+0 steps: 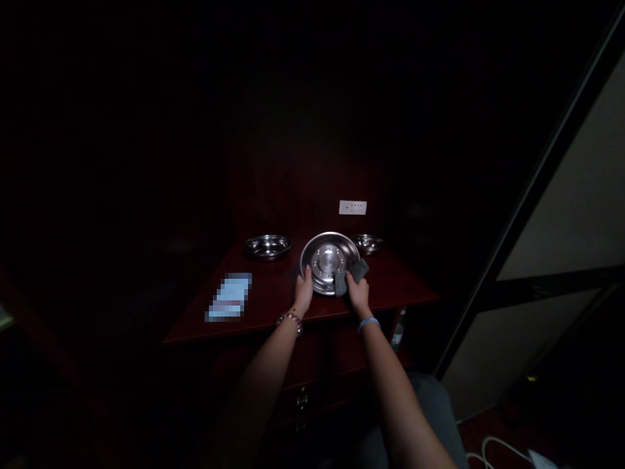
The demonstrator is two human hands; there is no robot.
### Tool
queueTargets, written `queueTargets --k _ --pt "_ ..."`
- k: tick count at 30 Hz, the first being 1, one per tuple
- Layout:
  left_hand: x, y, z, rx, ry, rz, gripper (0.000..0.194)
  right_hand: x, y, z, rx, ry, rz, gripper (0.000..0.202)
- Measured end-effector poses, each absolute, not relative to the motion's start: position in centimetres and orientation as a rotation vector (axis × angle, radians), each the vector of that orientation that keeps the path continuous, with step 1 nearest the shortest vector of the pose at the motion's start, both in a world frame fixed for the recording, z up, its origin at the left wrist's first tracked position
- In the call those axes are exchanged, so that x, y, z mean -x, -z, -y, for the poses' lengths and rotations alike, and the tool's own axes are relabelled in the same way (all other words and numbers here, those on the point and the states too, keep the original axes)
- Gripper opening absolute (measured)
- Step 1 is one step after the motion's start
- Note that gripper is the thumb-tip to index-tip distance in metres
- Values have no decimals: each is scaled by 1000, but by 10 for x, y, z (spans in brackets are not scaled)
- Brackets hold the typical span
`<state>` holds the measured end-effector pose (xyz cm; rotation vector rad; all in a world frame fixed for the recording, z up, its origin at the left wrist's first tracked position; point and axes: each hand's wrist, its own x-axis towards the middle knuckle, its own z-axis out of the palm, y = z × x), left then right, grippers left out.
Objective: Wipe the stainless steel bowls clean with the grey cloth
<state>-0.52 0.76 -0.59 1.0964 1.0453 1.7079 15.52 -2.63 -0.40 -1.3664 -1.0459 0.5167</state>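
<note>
A round steel basin [329, 260] is tilted up over the dark red desk, its inside facing me. My left hand [303, 290] grips its lower left rim, thumb on the inner side. At the lower right rim my right hand [358, 292] is closed on a grey cloth [360, 270], which lies against the metal. Behind the basin on the right stands a smaller steel bowl [368, 244], partly hidden by it. Another steel bowl [267, 247] rests on the desk at the left.
The desk [273, 303] has a blurred, light blue flat item [229, 297] on its left part. A white socket [352, 208] is on the back wall. Below the right edge is a bottle [398, 332]; a pale cable [502, 441] lies on the floor.
</note>
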Motion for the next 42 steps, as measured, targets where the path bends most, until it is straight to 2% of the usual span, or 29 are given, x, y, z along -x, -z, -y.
queueTargets --k 8,20,33,42 --pt "3 -1 0 -1108 -1704 -1052 19 -156 4 27 1387 -511 1055 39" --pt "3 -7 7 -1137 -1724 -1019 33 -153 -2 32 1386 -500 1052 37" --pt "1 -6 9 -1131 -1736 -1094 24 -156 8 24 1380 -481 1089 39" --pt "1 -6 10 -1134 -1741 -1092 27 -157 8 24 1391 -476 1080 38"
